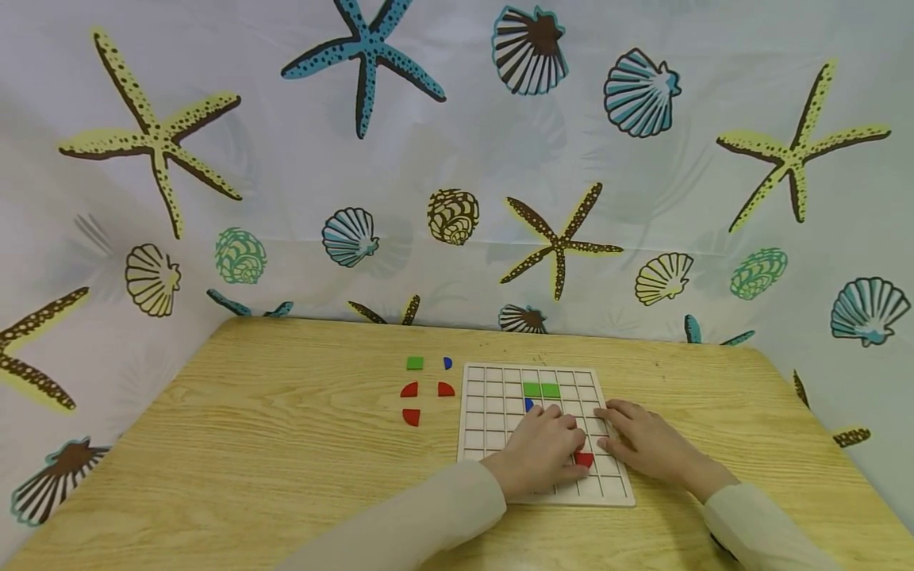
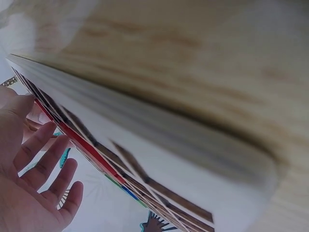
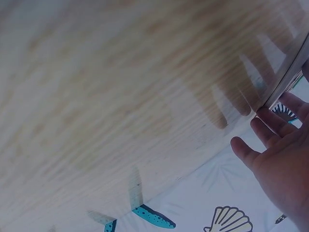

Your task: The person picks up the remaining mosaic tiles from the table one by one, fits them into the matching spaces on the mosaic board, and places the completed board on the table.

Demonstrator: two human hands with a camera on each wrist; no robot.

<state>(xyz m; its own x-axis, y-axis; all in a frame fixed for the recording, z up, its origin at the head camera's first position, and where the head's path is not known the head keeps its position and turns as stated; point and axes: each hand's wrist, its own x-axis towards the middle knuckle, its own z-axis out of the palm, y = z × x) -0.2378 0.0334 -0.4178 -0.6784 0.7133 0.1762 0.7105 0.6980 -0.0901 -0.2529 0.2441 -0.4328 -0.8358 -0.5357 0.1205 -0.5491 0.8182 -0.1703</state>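
Note:
A white square board with a dark-lined grid lies flat on the table. My left hand is over its lower right part, palm down. Thumb and index finger sit at either side of a red quarter-circle piece, pinching it at the board's surface. In the left wrist view, a red strip runs along the board beside the fingers. My right hand rests at the board's right edge, fingers spread and touching it. Two green squares and a blue piece, partly hidden by the left hand, lie on the grid.
Left of the board, loose on the wooden table, are a green square, a small blue half-round piece and three red quarter-circles. A cloth printed with shells and starfish encloses the back and sides.

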